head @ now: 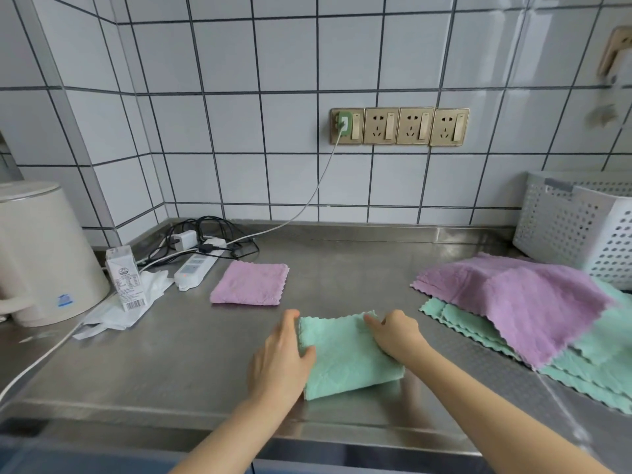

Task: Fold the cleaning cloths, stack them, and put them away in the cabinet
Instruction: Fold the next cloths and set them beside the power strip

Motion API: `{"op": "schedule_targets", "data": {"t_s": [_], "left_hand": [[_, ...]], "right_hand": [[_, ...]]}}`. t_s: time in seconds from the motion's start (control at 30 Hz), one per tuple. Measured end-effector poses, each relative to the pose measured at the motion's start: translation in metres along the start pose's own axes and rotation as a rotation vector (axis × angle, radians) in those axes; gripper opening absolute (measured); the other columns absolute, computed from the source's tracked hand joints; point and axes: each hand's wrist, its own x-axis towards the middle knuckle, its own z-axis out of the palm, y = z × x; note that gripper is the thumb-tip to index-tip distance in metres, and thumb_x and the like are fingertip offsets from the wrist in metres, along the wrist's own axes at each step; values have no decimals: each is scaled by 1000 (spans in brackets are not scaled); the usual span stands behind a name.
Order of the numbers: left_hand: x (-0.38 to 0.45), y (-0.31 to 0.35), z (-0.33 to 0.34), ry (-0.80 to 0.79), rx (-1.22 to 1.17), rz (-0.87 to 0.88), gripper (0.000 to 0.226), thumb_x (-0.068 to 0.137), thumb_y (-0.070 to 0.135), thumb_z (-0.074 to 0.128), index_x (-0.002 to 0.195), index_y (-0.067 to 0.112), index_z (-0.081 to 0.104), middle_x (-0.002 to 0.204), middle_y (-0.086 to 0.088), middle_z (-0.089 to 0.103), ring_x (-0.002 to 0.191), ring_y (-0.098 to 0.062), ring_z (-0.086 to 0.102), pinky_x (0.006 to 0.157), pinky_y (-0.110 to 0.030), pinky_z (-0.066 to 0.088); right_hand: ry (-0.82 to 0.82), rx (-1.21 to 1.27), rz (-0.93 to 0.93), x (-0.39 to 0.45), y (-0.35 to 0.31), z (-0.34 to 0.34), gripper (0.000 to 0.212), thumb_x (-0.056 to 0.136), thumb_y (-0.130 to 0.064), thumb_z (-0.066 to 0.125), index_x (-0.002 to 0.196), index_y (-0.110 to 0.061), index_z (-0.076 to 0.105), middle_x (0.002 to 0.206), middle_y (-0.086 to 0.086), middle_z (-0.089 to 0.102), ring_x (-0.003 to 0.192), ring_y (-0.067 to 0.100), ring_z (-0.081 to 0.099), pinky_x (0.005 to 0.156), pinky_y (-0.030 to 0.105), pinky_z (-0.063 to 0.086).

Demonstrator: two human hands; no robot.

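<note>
A folded green cloth (345, 357) lies on the steel counter (191, 354) near its front edge. My left hand (280, 357) grips the cloth's left edge, thumb on top. My right hand (396, 333) pinches its upper right corner. A folded purple cloth (249, 282) lies farther back, apart from both hands. At the right sits a loose pile: an unfolded purple cloth (523, 299) spread over several unfolded green cloths (581, 367). No cabinet is in view.
A white perforated basket (578, 224) stands at the back right. A beige kettle (44, 254), a small carton (124, 278), crumpled white plastic (126, 309), a power strip (195, 268) and tangled cables (212, 234) fill the back left. Wall sockets (398, 126) are on the tiles.
</note>
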Motion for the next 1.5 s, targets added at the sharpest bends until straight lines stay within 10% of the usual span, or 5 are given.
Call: {"op": "schedule_targets", "data": {"t_s": [0.13, 0.4, 0.8, 1.03, 1.5], "left_hand": [[1, -4, -2, -111, 81, 412, 52, 88, 37, 40, 138, 25, 43, 135, 8, 46, 131, -17, 37, 107, -32, 34], [-15, -7, -8, -428, 310, 311, 60, 100, 45, 24, 152, 21, 8, 160, 10, -1, 145, -3, -8, 120, -34, 0], [-22, 16, -18, -367, -251, -72, 72, 89, 20, 51, 149, 30, 12, 135, -1, 48, 112, -20, 54, 86, -28, 45], [1, 19, -6, -208, -1266, -590, 85, 77, -14, 63, 143, 25, 27, 122, -13, 61, 97, -28, 67, 83, -44, 54], [157, -59, -74, 99, -1072, -238, 39, 84, -11, 55, 117, 8, 60, 97, -10, 68, 85, -22, 66, 80, -35, 53]], "right_hand": [[318, -366, -398, -23, -4, 2, 29, 98, -38, 35, 110, -14, 47, 108, 7, 54, 100, 32, 53, 72, 37, 42], [3, -416, -720, -5, 48, 27, 87, 78, -71, -15, 145, -36, 30, 153, 0, 29, 143, 27, 21, 119, 41, 15], [0, -536, -554, -14, 76, 9, 101, 64, -71, -34, 150, -35, 7, 154, 4, 25, 141, 36, 21, 118, 45, 12], [101, -333, -555, -30, 55, 2, 42, 99, -29, 34, 137, -14, 41, 135, 2, 49, 127, 23, 41, 113, 27, 15], [-145, 677, -343, 32, -123, 29, 54, 84, 1, 52, 131, -24, 40, 94, 8, 55, 70, 17, 53, 64, 29, 49]]}}
